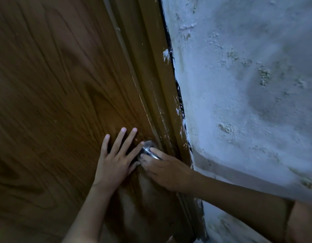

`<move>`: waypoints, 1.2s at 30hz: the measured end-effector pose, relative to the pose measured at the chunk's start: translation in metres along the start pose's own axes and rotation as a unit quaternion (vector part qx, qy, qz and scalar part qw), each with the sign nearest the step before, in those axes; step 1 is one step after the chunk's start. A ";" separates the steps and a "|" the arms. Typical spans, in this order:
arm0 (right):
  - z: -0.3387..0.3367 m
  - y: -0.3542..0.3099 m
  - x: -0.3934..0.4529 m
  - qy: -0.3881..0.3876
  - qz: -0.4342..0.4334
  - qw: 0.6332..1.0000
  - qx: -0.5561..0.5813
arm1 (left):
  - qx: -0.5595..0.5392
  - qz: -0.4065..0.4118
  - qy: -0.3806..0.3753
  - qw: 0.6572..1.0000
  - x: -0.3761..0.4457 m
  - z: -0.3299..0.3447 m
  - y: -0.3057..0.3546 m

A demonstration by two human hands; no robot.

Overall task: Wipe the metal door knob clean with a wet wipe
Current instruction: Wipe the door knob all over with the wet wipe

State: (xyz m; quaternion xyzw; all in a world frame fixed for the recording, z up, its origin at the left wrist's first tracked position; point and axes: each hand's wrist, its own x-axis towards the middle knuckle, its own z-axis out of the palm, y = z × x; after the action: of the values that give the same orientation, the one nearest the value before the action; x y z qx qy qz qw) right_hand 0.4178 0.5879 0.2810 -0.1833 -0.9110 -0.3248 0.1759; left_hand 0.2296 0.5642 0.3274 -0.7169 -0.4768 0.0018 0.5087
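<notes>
1. The round polished metal door knob (148,150) sits on the right side of the brown wood-grain door (55,93), close to the brown painted door frame (157,88) and low in the view.
2. The left hand (116,160) lies flat on the door just left of the knob, its fingers (120,139) straight and spread, holding nothing; the index fingertip touches the knob's collar.
3. The right hand (162,170) comes in from the right and covers the knob's outer end, its fingers (154,150) curled over the metal in a grasp.
4. No wet wipe can be made out; if one lies under the right hand, it is hidden.
5. Judgement: the knob is rigid and fixed to the door, so it will not lift away, though it may turn under a twisting rub. Its smooth metal is probably slippery, more so when damp.
6. Judgement: the best hold is round the knob's widest part, with the flat left hand steadying the door against the push.
7. The rough, flaking whitewashed wall (248,85) stands right of the frame.
8. No brand, label or writing is readable anywhere.
</notes>
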 end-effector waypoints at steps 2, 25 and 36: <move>0.001 0.001 -0.004 0.031 -0.018 0.999 -0.002 | -0.001 -0.002 -0.005 1.000 0.000 -0.001 0.000; 0.002 -0.005 -0.027 0.141 0.054 0.981 0.126 | -0.015 -0.008 -0.012 1.000 0.000 -0.001 0.001; -0.013 -0.002 -0.009 0.110 0.489 0.597 0.626 | -0.022 -0.009 -0.014 1.000 0.000 0.000 0.000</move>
State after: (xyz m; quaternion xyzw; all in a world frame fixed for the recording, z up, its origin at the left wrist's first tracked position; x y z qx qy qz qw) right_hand 0.4273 0.5762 0.2859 -0.4094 -0.6383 0.4427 0.4785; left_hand 0.2304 0.5641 0.3276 -0.7234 -0.4901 -0.0029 0.4862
